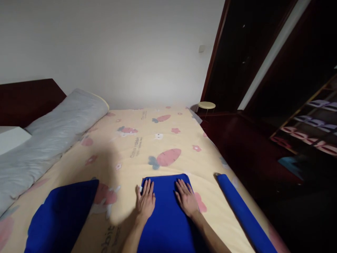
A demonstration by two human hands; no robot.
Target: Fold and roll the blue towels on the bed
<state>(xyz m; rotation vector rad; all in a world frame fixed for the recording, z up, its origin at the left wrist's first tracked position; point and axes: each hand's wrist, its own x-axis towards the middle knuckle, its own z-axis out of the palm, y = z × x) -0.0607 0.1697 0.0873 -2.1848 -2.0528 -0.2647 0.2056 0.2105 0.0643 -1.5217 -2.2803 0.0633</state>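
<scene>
A blue cloth (166, 214) lies flat on the patterned bed sheet (142, 158), its far edge showing and its near part running out of view at the bottom. My left hand (146, 201) rests palm down on its far left corner, fingers stretched out, beside a small white tag. On the far right corner lies my right hand (186, 197), flat with its fingers spread. Another blue cloth (59, 216) is on the bed to the left. To the right, a long narrow blue piece (244, 211) lies near the bed's edge.
A long grey pillow (65, 123) lies along the left by the dark headboard (28, 100). Beyond the bed's far right corner stands a round stool (206, 105). A rack with slippers (313, 122) is at the far right. The white wall (131, 52) borders the bed's far side.
</scene>
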